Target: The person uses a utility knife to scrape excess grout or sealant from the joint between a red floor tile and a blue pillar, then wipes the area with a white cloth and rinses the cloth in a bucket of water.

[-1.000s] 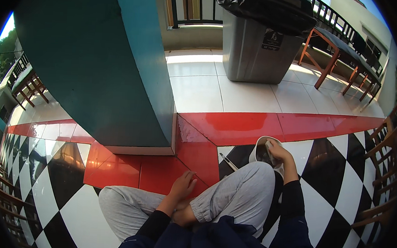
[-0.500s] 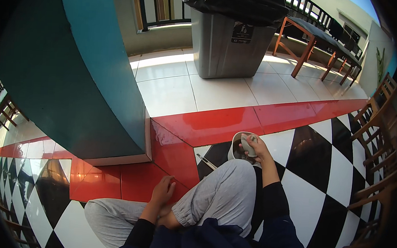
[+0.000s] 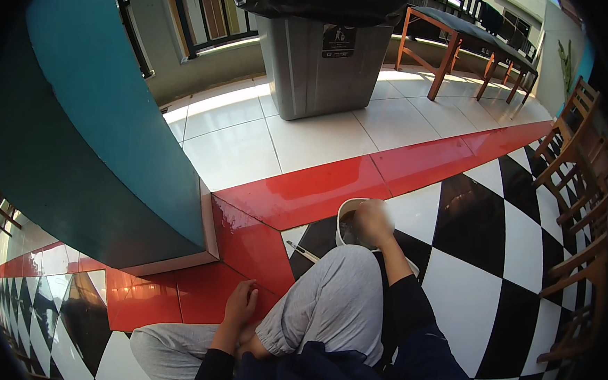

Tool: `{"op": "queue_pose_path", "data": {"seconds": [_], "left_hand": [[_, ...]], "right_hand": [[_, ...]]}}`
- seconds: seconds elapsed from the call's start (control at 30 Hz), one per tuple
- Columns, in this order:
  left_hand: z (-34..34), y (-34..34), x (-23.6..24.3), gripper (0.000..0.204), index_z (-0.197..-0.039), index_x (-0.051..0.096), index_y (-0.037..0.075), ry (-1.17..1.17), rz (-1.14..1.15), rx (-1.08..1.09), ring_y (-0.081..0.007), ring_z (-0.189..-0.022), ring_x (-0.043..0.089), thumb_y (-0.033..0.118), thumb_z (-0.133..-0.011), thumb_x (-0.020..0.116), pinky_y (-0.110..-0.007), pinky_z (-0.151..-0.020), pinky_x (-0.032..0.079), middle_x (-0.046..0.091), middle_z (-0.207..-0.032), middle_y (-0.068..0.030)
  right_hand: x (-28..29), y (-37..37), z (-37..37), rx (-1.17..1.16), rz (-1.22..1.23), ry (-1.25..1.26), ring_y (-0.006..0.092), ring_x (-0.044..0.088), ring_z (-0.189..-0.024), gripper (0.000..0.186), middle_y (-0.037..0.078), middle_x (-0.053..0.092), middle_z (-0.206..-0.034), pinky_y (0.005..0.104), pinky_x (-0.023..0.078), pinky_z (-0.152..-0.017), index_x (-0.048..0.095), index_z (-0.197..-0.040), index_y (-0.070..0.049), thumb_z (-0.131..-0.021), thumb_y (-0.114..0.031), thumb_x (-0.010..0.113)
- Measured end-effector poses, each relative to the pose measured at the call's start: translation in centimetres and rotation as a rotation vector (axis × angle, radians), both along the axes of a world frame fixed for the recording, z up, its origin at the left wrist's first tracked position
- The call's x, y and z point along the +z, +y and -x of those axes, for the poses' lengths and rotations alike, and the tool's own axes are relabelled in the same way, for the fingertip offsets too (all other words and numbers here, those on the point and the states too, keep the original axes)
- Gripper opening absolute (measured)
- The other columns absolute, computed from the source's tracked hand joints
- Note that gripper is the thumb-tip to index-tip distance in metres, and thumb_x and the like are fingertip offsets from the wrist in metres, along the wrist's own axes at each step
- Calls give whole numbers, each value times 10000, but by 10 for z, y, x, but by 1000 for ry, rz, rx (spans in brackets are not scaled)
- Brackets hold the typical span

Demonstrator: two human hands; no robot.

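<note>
Across the lower edge lies the person's dark blue top [image 3: 293, 372], with black cuffs at both wrists. Crossed legs in grey trousers [image 3: 347, 283] fill the middle of the foreground, one knee raised. The left hand [image 3: 240, 304] lies relaxed above a bare ankle, its fingers loosely extended. Beyond the raised knee, the right hand [image 3: 373, 223] is at the mouth of a white tub [image 3: 338, 227], covering much of its right side. That hand is too blurred to tell whether it is closed on something. The tub stands on the checkered floor [image 3: 468, 290], just beyond the knee, and looks dark inside. A slim tool [image 3: 304, 251] lies on the floor left of the tub, near it. Part of a white edge shows beside the right forearm; what it belongs to is hidden.

Past the tub runs a band of red tiles [image 3: 332, 185], which also borders the teal pillar [image 3: 106, 129] on the left. Wooden chairs [image 3: 579, 113] line the right side. Farther off, on white tiles [image 3: 245, 134], stand a grey bin [image 3: 318, 76] with a black bag [image 3: 322, 2] over its top and a dark-topped bench [image 3: 460, 27]. Behind them runs a black railing [image 3: 217, 14].
</note>
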State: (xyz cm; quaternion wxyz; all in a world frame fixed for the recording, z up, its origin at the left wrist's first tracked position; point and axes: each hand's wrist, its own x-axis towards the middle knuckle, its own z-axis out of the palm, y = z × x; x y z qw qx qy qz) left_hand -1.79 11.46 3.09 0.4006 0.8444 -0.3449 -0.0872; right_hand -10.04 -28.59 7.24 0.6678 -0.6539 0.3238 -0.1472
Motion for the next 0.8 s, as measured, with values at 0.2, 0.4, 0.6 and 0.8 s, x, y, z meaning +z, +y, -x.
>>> {"op": "queue_pose_path", "data": {"seconds": [0.2,0.4,0.6,0.8], "left_hand": [[1,-2,-1,263,-1134,558,31,37,11,2,-268,-880,620,151,-903,526,-341,-748,492,614,-1005,-133],[-1,-1,-1,257,-1127,560,25,21,-21,-2,-280,-885,620,148,-904,521,-345,-750,491,616,-1002,-138],[0,-4,2,258,-1123,565,26,6,-12,-16,-282,-884,617,156,-904,521,-348,-751,488,614,-996,-138],[-1,-2,-1,262,-1126,568,29,-11,-30,-16,-282,-892,615,158,-903,517,-347,-756,487,614,-996,-136]], "right_hand": [[-11,2,-12,-161,355,-29,156,508,-508,536,46,533,-555,314,373,-489,580,-715,-29,-922,-514,483],[-10,13,-16,-217,649,-30,404,564,-607,504,211,563,-610,448,416,-566,568,-671,23,-952,-378,447],[-15,14,-17,-240,776,-74,441,560,-634,459,259,548,-648,481,401,-558,559,-675,26,-957,-314,438],[-21,13,-16,-246,845,-103,439,557,-626,437,262,543,-647,484,376,-538,551,-674,28,-960,-280,434]]}}
